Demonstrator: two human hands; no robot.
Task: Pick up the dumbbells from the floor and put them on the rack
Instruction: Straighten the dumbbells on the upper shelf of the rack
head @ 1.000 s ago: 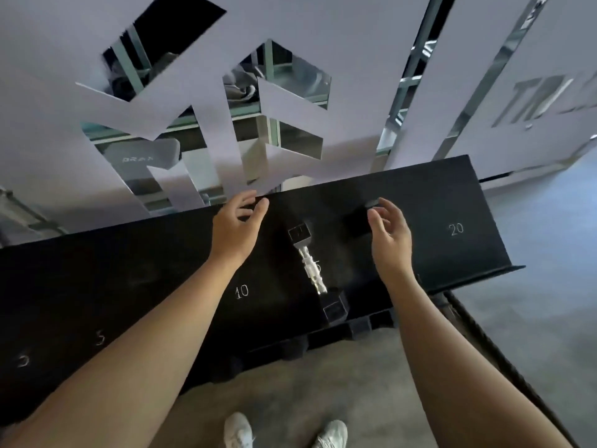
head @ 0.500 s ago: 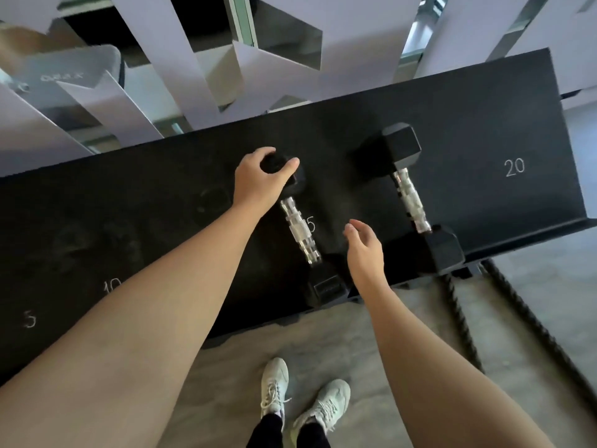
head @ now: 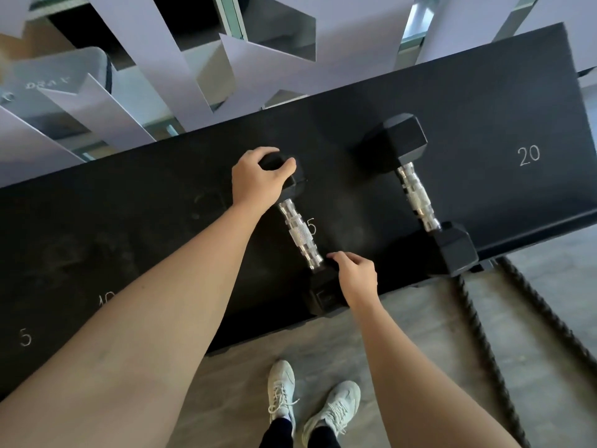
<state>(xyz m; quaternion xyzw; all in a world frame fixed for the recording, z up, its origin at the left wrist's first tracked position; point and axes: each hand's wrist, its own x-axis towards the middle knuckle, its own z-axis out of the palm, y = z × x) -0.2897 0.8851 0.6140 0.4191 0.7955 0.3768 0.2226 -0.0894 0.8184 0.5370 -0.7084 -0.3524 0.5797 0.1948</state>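
A small black hex dumbbell [head: 298, 232] with a chrome handle lies on the black rack shelf [head: 161, 221], beside a chalked "5". My left hand [head: 256, 181] is closed over its far head. My right hand [head: 355, 278] grips its near head at the shelf's front edge. To the right, a larger black hex dumbbell [head: 416, 195] rests on the same shelf, untouched, with its near head past the front lip.
White numbers mark the shelf: 5 and 10 at the left, 20 [head: 528, 155] at the right. A thick black rope [head: 484, 337] runs over the grey floor at the right. My white shoes [head: 311, 399] stand just before the rack. A mirrored wall with pale panels rises behind.
My right hand has moved left and forward onto the small dumbbell's near head. My left hand stays on the far head. The view has dropped and closed in on the shelf.
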